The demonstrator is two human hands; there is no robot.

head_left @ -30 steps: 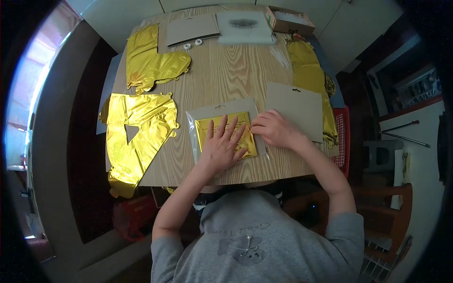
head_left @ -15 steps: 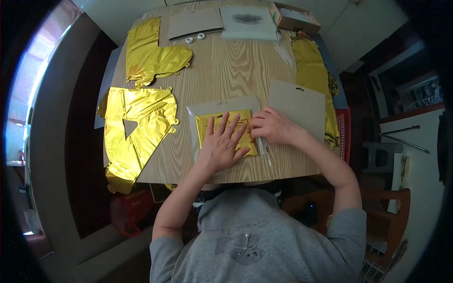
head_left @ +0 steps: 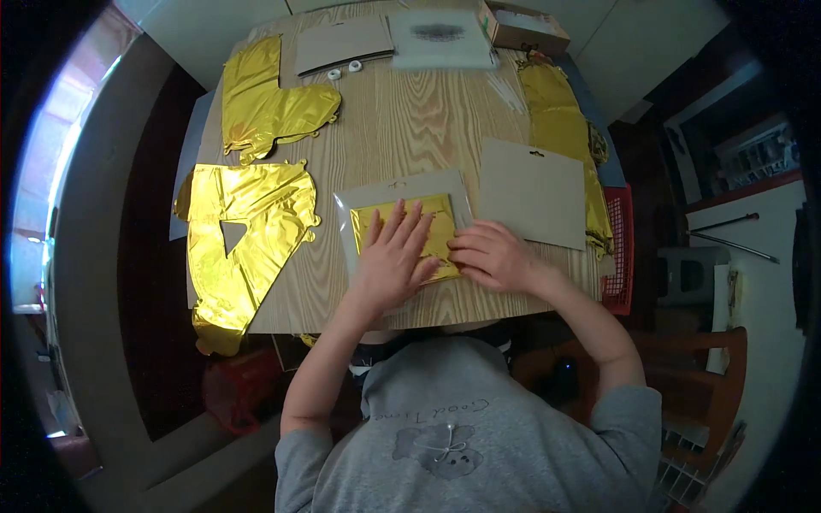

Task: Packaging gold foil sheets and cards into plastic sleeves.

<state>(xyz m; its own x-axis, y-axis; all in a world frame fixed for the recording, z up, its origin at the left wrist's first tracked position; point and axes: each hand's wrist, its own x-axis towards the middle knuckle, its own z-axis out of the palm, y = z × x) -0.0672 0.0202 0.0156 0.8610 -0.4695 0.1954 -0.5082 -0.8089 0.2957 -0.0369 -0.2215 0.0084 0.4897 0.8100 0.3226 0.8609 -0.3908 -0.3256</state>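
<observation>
Folded gold foil [head_left: 440,221] lies with a grey card in a clear plastic bag [head_left: 432,184] near the table's front edge. My left hand [head_left: 389,263] rests flat on the foil packet, its fingers stretched out and pointing away from me. At the packet's right edge, my right hand [head_left: 503,259] has its fingers bent and pressed to the bag's side; the grip itself is partly hidden. Just beyond that hand lies another grey card [head_left: 534,192] with a hanging slot.
Gold foil balloons lie flat on the left, one upper [head_left: 269,103] and one lower [head_left: 261,209], and another [head_left: 552,107] along the right. At the back are stacked grey cards [head_left: 342,44], clear bags [head_left: 440,47], two white rolls and a cardboard box [head_left: 530,34]. A red basket [head_left: 620,231] stands right.
My right hand has moved down the bag's right edge, nearer to me. The left hand stays on the packet, its fingers closer together. The whole view has shifted slightly.
</observation>
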